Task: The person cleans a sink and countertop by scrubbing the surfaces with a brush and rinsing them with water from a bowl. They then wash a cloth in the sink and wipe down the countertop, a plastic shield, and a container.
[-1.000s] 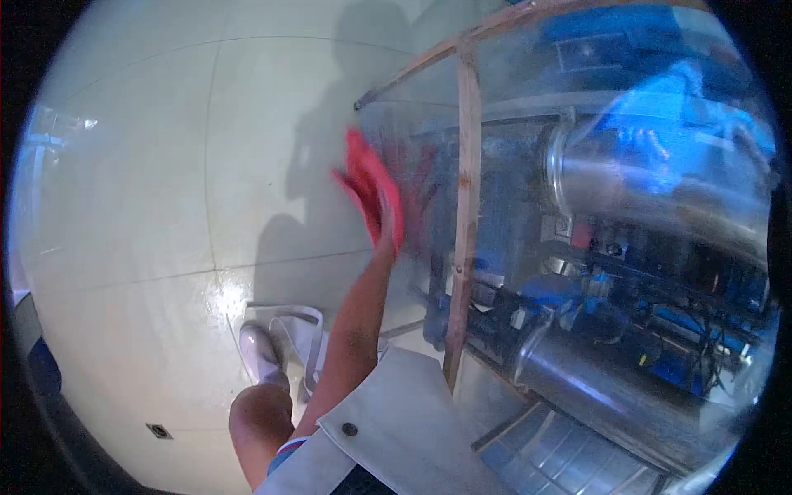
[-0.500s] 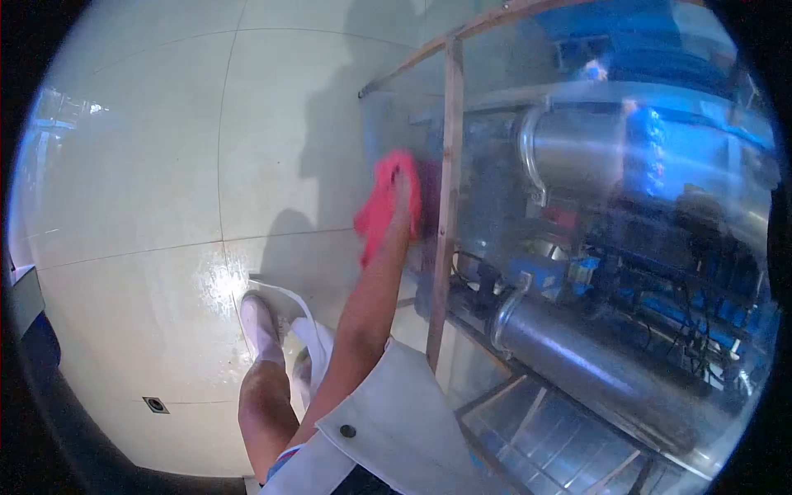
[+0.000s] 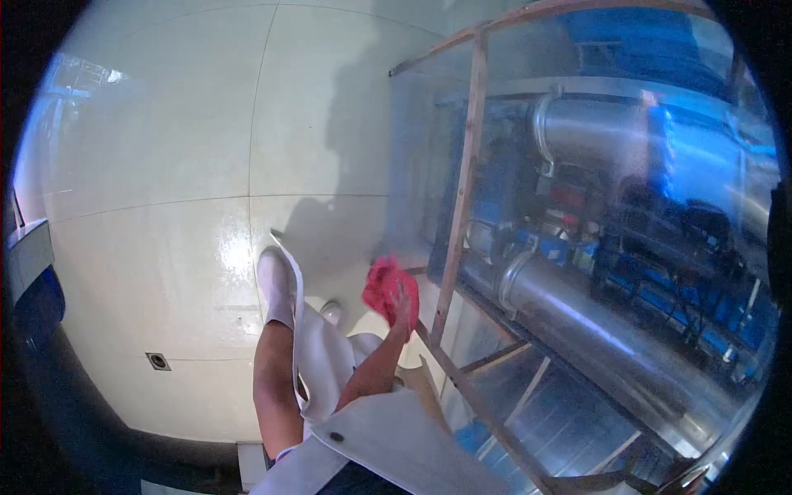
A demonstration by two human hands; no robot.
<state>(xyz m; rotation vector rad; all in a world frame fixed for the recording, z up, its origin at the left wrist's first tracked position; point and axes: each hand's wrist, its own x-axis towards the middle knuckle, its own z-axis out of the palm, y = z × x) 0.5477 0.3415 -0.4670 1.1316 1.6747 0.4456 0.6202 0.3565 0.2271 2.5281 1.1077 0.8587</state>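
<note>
My right hand (image 3: 403, 312) is closed on a crumpled pink-red cloth (image 3: 383, 290), slightly blurred. The cloth is at the left side of a brown-framed clear panel (image 3: 472, 157), near its lower corner; contact with the frame cannot be made out. Behind the clear panel lie metal cylinders (image 3: 577, 318), cables and blue parts. My left hand is not in view. A white apron (image 3: 326, 363) hangs in front of my legs.
White boots (image 3: 273, 285) stand on the pale, shiny tiled floor (image 3: 173, 272). A small square drain (image 3: 157, 361) is set in the floor at the lower left. A dark blue object (image 3: 37, 305) is at the left edge. Slanting frame bars (image 3: 487, 404) cross the lower right.
My right hand and the cloth have moved down along the panel's left side, closer to my body. The view has shifted a little, and more of the apron shows.
</note>
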